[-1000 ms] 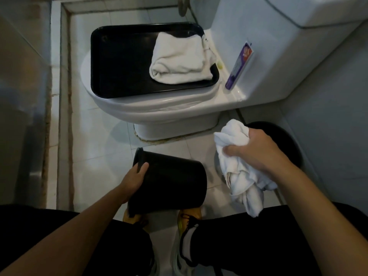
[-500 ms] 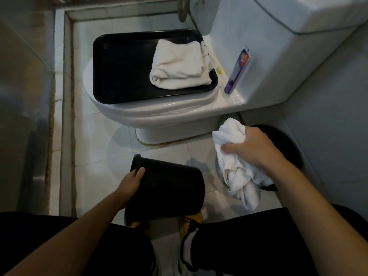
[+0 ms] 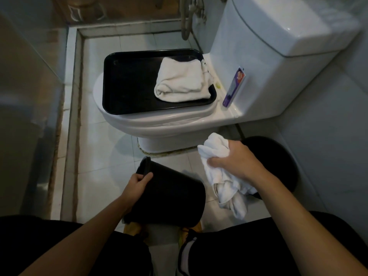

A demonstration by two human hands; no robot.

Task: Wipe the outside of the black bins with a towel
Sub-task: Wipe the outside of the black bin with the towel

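At 6 o'clock, low in the view, the left hand grips the rim of a black bin: fingers curl over the edge, and the bin is tipped on its side, mouth to 10 o'clock, just above the knees. At 3 o'clock from it the right hand holds a bunched white towel, thumb and fingers closed round it; towel and bin are near but apart. A 2nd bin stands behind the right arm, by the wall. At 12 o'clock a black tray lies on the toilet w/ another towel on it.

The bin looks like thin, light plastic, prob. smooth and a bit slippery, so the rim is the sure hold; its wall may flex if pressed hard. Towel is soft and limp, so better kept wadded in the palm for wiping the bin's side.
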